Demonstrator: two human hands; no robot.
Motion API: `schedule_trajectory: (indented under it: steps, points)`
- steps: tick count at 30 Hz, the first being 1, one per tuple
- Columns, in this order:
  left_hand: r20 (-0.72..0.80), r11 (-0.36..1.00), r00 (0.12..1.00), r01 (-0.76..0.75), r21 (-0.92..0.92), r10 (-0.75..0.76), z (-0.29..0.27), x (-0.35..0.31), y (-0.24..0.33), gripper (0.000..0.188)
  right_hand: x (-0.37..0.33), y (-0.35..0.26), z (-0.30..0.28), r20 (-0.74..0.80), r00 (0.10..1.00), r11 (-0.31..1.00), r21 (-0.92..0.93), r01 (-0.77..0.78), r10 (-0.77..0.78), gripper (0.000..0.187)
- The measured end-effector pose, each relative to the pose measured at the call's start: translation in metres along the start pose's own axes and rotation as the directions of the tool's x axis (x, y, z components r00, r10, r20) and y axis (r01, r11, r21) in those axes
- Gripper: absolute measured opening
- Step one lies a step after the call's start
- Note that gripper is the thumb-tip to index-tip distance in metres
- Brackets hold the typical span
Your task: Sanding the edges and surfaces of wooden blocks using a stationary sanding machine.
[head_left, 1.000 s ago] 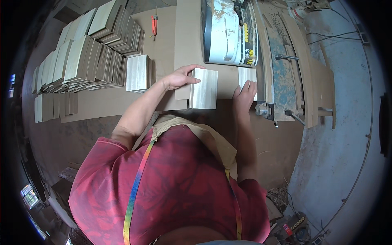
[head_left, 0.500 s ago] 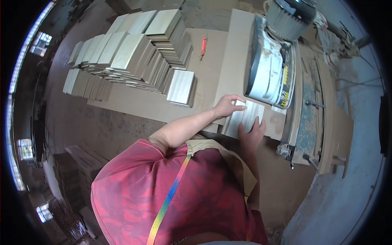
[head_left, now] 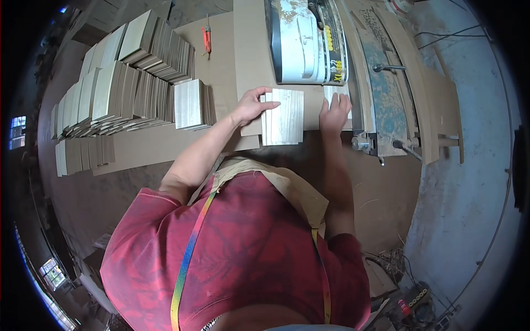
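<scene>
Our left hand pinches the board stack at its far left, on the counter's near edge. Stiff, light boards, we'd guess, loose layers liable to slide: long sides suit! Right hand touches a pale board; gripping, we can't tell. We spot no containers beside them.

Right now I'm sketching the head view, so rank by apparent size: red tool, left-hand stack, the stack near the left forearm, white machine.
1. White machine, though cut off at the top
2. Left-hand stack and forearm stack: too alike to rank
3. Red tool
</scene>
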State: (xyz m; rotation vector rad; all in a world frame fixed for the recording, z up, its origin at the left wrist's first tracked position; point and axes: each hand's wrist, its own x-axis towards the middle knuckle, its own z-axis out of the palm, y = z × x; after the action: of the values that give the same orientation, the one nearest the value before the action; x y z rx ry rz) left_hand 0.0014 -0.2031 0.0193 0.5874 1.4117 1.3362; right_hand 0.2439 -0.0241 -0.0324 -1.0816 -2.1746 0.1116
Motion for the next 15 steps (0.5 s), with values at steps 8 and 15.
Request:
schedule_trajectory:
  steps: [8, 15]
  points:
    - [-0.293, 0.963, 0.952, -0.008, 0.270, 0.090, 0.032, -0.007, 0.005, 0.023, -0.047, -0.104, -0.068, 0.325, 0.945, 0.985, 0.173, -0.007, -0.050, 0.071]
    - [-0.279, 0.997, 0.960, 0.045, 0.055, -0.028, 0.028, 0.004, -0.008, 0.023, -0.067, -0.118, -0.089, 0.337, 0.941, 0.950, 0.299, -0.091, -0.016, 0.073]
